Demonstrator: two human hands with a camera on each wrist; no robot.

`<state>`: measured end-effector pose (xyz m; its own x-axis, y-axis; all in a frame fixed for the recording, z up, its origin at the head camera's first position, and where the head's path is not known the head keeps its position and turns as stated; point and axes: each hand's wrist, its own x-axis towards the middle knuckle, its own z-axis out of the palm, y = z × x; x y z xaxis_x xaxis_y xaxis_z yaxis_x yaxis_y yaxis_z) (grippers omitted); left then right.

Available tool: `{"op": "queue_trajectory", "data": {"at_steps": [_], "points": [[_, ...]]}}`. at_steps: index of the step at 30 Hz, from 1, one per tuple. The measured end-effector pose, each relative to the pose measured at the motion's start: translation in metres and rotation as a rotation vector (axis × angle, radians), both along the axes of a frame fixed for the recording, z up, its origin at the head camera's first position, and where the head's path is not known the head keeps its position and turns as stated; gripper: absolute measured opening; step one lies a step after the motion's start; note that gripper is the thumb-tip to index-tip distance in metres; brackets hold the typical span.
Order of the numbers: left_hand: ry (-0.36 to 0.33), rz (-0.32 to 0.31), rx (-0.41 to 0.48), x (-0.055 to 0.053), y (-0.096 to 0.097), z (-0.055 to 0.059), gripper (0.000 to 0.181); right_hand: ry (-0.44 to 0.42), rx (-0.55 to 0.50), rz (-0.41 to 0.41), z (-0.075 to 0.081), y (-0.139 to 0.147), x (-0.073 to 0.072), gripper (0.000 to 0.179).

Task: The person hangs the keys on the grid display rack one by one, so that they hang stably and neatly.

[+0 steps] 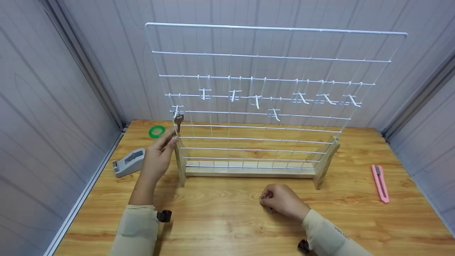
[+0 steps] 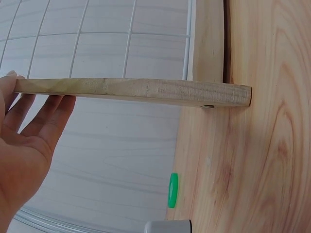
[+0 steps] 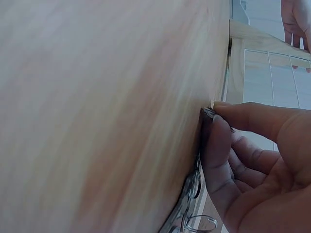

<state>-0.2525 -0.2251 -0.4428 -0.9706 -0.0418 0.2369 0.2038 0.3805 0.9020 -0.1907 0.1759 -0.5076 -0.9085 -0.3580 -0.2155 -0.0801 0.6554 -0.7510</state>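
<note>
My left hand [image 1: 158, 156] is raised at the left end of a white wire grid rack [image 1: 249, 113]. Its thumb and forefinger pinch the lower end of a dark key [image 1: 178, 119], whose head is up against the leftmost hook [image 1: 176, 111]. In the left wrist view the wooden leg [image 2: 136, 90] hides the fingertips of that hand [image 2: 29, 145], and the key with them. Low over the table, my right hand [image 1: 282, 201] pinches a dark metal key [image 3: 206, 128]. More dark metal pieces with thin wire rings [image 3: 194, 184] lie just below those fingers.
Several white hooks [image 1: 256, 101] hang along the grid, which stands on a wooden base [image 1: 249, 173]. A green tape roll [image 1: 156, 131] and a grey tape dispenser [image 1: 129, 163] are at the left. A pink cutter [image 1: 380, 183] lies at the right of the table.
</note>
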Motion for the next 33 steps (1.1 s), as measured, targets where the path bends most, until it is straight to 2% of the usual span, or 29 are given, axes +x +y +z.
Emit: {"op": "queue_trajectory", "data": {"at_steps": [9, 14, 20, 25, 33], "points": [[-0.02, 0.0, 0.015, 0.0, 0.0, 0.001, 0.048, 0.147, 0.169, 0.021, 0.0, -0.011, 0.004, 0.011], [-0.028, 0.002, 0.009, 0.0, 0.0, 0.0, 0.049, 0.184, 0.177, 0.051, 0.004, -0.014, 0.008, 0.012], [-0.012, 0.017, 0.006, 0.001, 0.001, 0.001, 0.048, 0.238, 0.114, 0.104, 0.018, -0.016, 0.012, 0.014], [-0.008, 0.03, 0.01, 0.0, 0.002, 0.0, 0.046, 0.228, -0.029, 0.103, 0.032, -0.017, 0.014, 0.02], [-0.02, 0.012, 0.014, -0.001, 0.002, 0.001, 0.047, 0.408, -0.227, 0.098, 0.052, -0.022, 0.016, 0.017]]}}
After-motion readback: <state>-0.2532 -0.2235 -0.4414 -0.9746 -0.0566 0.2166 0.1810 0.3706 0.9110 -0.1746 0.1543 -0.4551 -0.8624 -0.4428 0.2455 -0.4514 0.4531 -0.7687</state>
